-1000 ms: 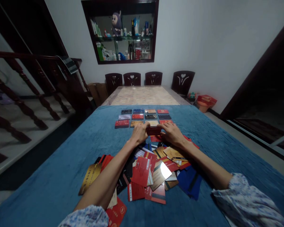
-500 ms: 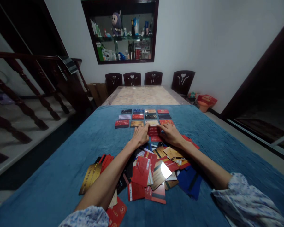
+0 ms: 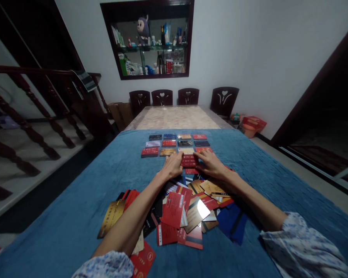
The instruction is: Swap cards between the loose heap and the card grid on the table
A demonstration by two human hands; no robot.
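Note:
Between my two hands is a stack of red cards point(image 3: 189, 159). My left hand point(image 3: 172, 166) grips its left edge, and my right hand point(image 3: 210, 163) has thumb and fingers on its right edge. Just beyond lie neat card stacks in rows, among them a red stack point(image 3: 150, 151), a gold stack point(image 3: 168, 151) and a black stack point(image 3: 185, 143). Below my hands spreads a loose heap of cards, with a red card point(image 3: 173, 208), a gold card point(image 3: 195, 214) and blue cards point(image 3: 233, 223) showing. My forearms partly cover this heap.
A blue cloth point(image 3: 84, 200) covers the near table; past it runs a bare marble-like tabletop point(image 3: 179, 116). Several dark chairs point(image 3: 188, 96) stand along the far wall. More gold cards point(image 3: 111, 218) lie beside my left forearm. A wooden railing point(image 3: 26, 131) is at left.
The red stack between my hands looks tilted up a little more, its front showing more clearly. Both hands stay in almost the same place.

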